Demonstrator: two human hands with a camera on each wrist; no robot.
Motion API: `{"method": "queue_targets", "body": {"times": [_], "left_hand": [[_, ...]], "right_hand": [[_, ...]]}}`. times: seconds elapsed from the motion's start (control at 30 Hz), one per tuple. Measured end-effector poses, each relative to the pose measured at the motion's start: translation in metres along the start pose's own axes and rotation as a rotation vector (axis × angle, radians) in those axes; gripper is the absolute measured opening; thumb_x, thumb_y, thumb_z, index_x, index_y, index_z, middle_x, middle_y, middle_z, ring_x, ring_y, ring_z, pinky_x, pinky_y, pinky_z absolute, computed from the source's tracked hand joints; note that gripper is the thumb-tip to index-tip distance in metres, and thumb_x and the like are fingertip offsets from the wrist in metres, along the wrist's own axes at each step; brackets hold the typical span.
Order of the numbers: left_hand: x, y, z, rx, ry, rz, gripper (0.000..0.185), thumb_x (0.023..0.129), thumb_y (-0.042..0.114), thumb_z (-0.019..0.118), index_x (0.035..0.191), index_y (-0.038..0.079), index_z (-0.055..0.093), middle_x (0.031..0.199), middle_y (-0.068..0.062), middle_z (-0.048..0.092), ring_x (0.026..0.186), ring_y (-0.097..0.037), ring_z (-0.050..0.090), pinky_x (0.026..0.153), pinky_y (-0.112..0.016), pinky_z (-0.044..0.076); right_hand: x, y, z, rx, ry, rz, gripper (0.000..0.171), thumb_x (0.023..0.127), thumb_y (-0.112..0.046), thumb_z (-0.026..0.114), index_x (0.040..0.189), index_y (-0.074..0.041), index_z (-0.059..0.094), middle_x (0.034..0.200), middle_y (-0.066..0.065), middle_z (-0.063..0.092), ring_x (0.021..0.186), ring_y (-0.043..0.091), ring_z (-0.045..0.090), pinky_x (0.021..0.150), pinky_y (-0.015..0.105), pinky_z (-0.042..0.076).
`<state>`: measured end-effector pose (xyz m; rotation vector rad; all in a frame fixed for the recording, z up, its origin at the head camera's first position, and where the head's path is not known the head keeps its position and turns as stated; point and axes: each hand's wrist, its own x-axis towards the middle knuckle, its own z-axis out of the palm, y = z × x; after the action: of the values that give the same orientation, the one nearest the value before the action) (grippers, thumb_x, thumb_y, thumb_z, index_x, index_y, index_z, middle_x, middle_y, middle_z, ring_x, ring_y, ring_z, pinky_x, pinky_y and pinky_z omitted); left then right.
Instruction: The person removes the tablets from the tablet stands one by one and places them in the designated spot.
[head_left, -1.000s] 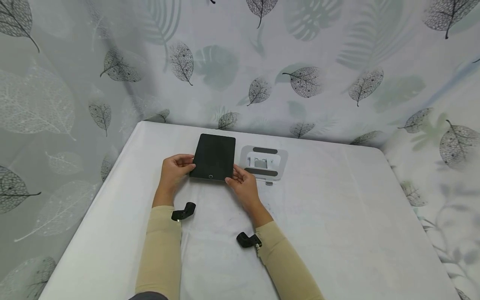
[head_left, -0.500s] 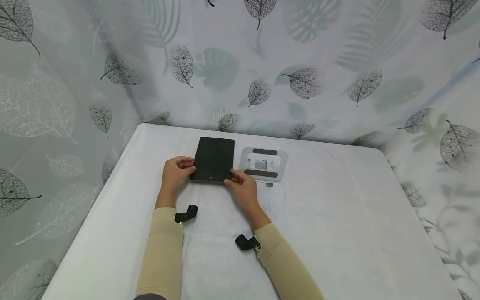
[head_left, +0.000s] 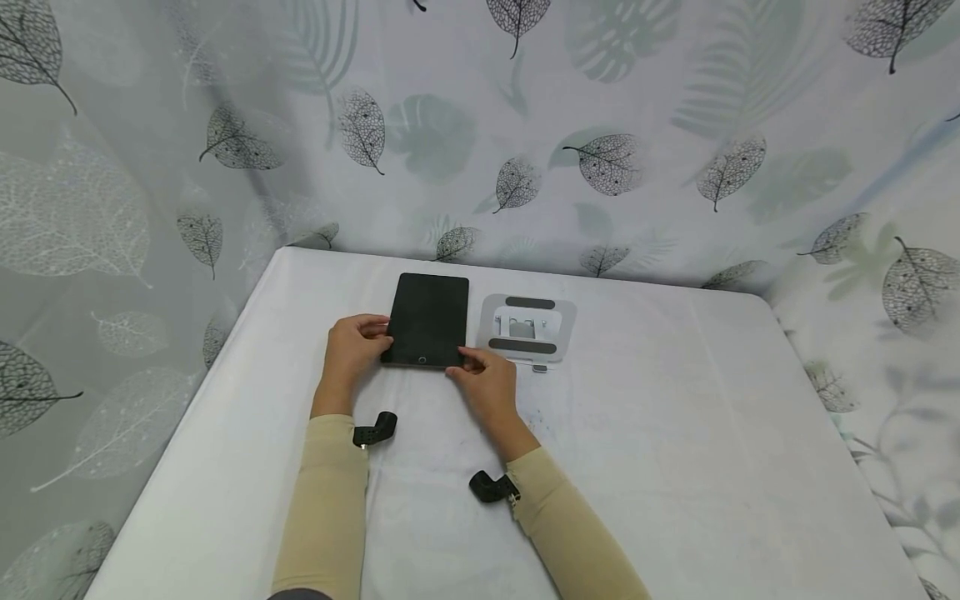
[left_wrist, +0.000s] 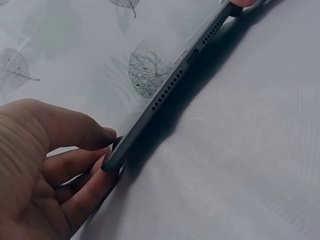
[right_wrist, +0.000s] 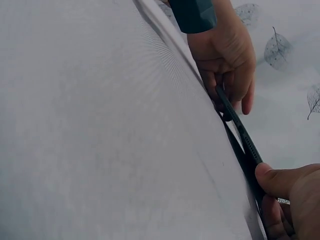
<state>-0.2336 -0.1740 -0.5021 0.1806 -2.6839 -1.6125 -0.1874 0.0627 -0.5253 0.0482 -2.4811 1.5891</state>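
While the tablet [head_left: 426, 320] sat low over the white surface [head_left: 675, 433], left hand [head_left: 351, 348] pinched its near-left corner and right hand [head_left: 486, 382] pinched the near-right corner. Grey stand [head_left: 528, 327] lay flat just beside it, to its right.

White cloth-covered table [head_left: 675, 433] in front of me, corners rounded, faint smudges on the near middle. Backdrop: pale curtain [head_left: 600, 125] printed with dark skeleton leaves and washed-out green fronds, hung behind the table and wrapping round both sides. Light even and soft; shadows faint. No floor visible from my view.
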Motion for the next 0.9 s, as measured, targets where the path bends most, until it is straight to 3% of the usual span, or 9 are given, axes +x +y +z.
{"method": "queue_targets", "body": {"times": [0.37, 0.53, 0.63, 0.77, 0.9], "left_hand": [[0.000, 0.002, 0.004, 0.117, 0.048, 0.037, 0.032, 0.086, 0.002, 0.074, 0.118, 0.004, 0.075, 0.111, -0.016, 0.078, 0.099, -0.030, 0.074, 0.091, -0.045, 0.059], [-0.004, 0.007, 0.005, 0.150, 0.092, 0.078, 0.030, 0.091, 0.008, 0.069, 0.120, 0.005, 0.074, 0.113, -0.016, 0.076, 0.103, -0.030, 0.073, 0.091, -0.046, 0.059], [-0.006, 0.013, 0.004, 0.134, 0.128, 0.136, 0.031, 0.095, 0.013, 0.067, 0.124, 0.005, 0.073, 0.119, -0.015, 0.075, 0.108, -0.030, 0.071, 0.094, -0.045, 0.059], [-0.009, 0.026, 0.002, 0.125, 0.165, 0.230, 0.034, 0.097, 0.016, 0.067, 0.129, 0.006, 0.070, 0.129, -0.015, 0.071, 0.122, -0.033, 0.067, 0.105, -0.047, 0.054], [-0.013, 0.044, 0.000, 0.191, 0.192, 0.325, 0.038, 0.097, 0.019, 0.067, 0.133, 0.008, 0.068, 0.139, -0.014, 0.066, 0.135, -0.033, 0.058, 0.114, -0.049, 0.046]], "right_hand": [[-0.002, -0.004, -0.001, -0.110, 0.023, -0.070, 0.025, 0.077, -0.010, 0.089, 0.099, -0.003, 0.080, 0.081, 0.010, 0.076, 0.075, 0.020, 0.072, 0.069, 0.028, 0.059], [-0.003, -0.005, -0.001, -0.102, 0.026, -0.060, 0.022, 0.078, -0.007, 0.087, 0.098, -0.003, 0.079, 0.083, 0.010, 0.075, 0.076, 0.020, 0.072, 0.070, 0.028, 0.060], [-0.002, -0.005, 0.000, -0.045, 0.024, -0.025, 0.020, 0.080, -0.011, 0.086, 0.099, -0.005, 0.079, 0.084, 0.009, 0.075, 0.078, 0.019, 0.072, 0.072, 0.029, 0.060], [0.001, -0.008, -0.002, 0.120, 0.005, -0.011, 0.021, 0.085, -0.013, 0.082, 0.103, -0.004, 0.078, 0.093, 0.012, 0.076, 0.081, 0.015, 0.071, 0.075, 0.025, 0.059], [0.002, -0.021, -0.011, 0.268, -0.064, -0.129, 0.021, 0.092, -0.009, 0.075, 0.111, 0.001, 0.075, 0.108, 0.018, 0.075, 0.090, 0.016, 0.071, 0.080, 0.023, 0.059]]}}
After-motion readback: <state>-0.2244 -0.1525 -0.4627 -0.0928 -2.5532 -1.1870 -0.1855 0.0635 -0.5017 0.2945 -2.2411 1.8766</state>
